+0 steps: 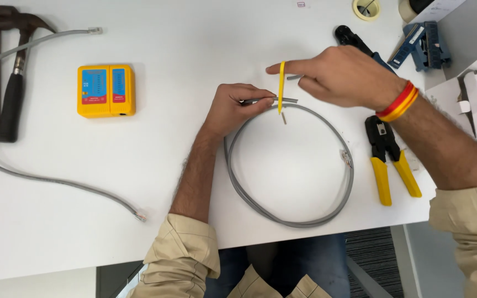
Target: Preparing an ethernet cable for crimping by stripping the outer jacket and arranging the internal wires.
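Head view: yellow tester box [106, 90] beside left hand [234, 107].

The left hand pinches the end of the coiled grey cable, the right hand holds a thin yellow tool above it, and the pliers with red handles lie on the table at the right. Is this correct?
Not quite: the pliers have yellow handles, not red, as the head view shows. The rest holds: the left hand pinches the end of the coiled grey cable, the right hand holds the thin yellow tool above it, and the pliers lie on the table at the right.
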